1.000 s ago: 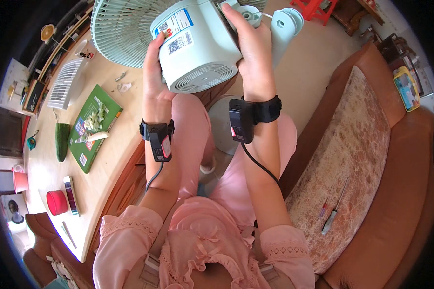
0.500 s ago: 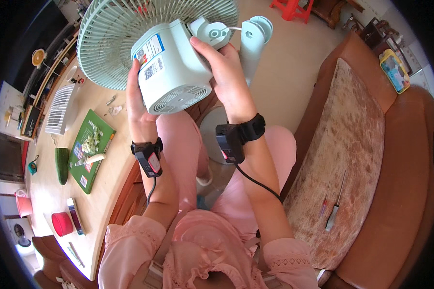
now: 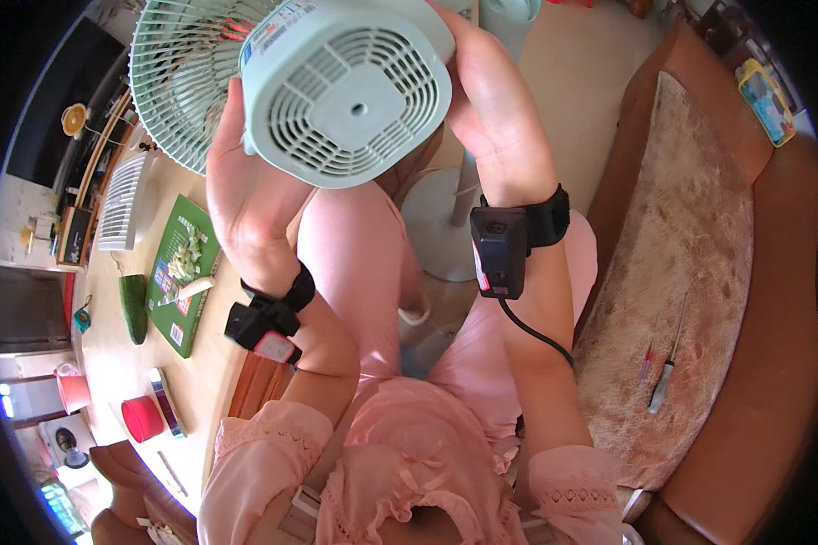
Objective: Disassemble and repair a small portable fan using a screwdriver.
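A pale green electric fan head is lifted between my two hands, its vented motor housing turned toward me. My left hand grips the housing's left side, thumb and palm showing. My right hand clasps its right side, most fingertips hidden behind it. Beyond the housing the round wire grille spreads to the left, cut by the top edge. Part of the pale green stand shows beyond my right hand. Between my knees a pale round base with a pole rests on the floor.
On the left table lie a green book with chopped vegetable and a knife on it, a cucumber, a red container and a white slatted piece. On the right, a screwdriver lies on the brown sofa's cover.
Both hands have tipped the fan head and brought it closer, so its vented end now faces me. My right hand has moved right. More of the base and pole shows.
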`<state>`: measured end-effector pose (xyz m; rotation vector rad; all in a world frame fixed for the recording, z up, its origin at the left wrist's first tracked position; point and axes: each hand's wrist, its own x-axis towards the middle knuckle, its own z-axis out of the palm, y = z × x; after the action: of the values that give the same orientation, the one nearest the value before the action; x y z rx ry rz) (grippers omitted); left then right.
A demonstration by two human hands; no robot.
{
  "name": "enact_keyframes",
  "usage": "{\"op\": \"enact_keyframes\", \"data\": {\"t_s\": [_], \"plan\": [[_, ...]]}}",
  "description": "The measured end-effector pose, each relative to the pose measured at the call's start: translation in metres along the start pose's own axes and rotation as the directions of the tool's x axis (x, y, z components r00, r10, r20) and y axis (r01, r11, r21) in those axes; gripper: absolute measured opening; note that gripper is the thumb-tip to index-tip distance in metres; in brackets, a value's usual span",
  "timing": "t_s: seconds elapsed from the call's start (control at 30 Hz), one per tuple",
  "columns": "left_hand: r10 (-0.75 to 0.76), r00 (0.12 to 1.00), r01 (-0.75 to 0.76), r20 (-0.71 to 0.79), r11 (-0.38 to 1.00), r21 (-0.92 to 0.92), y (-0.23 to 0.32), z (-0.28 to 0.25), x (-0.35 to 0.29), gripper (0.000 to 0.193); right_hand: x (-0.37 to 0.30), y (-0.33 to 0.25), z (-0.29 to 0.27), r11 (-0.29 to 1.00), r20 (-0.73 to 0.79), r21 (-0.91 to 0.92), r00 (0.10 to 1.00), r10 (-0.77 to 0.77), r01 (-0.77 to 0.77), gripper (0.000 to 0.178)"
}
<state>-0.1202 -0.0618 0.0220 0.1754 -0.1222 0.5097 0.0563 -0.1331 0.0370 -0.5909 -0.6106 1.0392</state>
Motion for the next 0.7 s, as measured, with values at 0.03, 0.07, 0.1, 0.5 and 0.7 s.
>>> {"op": "enact_keyframes", "data": {"t_s": [0.03, 0.07, 0.1, 0.5, 0.7], "plan": [[0.02, 0.999, -0.021, -0.032, 1.0, -0.02, 0.0005, 0.0027, -0.0017, 0.039, -0.0023, -0.0011, -0.0002, 0.999, -0.004, -0.029, 0.999, 0.033, -0.033, 0.031], [-0.003, 1.0, 0.002, 0.013, 0.999, 0.035, 0.0007, 0.0033, -0.0019, 0.039, -0.0039, -0.001, -0.0017, 0.996, -0.008, -0.057, 0.998, 0.067, -0.067, 0.031], [-0.004, 1.0, 0.004, 0.007, 0.999, 0.042, 0.0028, 0.0025, -0.0011, 0.039, -0.0041, 0.0, -0.0024, 0.997, -0.008, -0.048, 0.998, 0.066, -0.066, 0.031], [-0.017, 1.0, 0.014, 0.02, 0.991, 0.137, 0.0016, -0.0004, 0.0021, 0.039, -0.002, 0.0013, -0.006, 1.0, -0.002, 0.008, 1.0, 0.007, -0.007, 0.031], [-0.037, 0.998, 0.031, 0.051, 0.993, 0.111, 0.0024, -0.001, 0.0029, 0.04, -0.0012, 0.0011, -0.0092, 0.999, -0.001, -0.03, 1.0, 0.012, -0.012, 0.032]]}}
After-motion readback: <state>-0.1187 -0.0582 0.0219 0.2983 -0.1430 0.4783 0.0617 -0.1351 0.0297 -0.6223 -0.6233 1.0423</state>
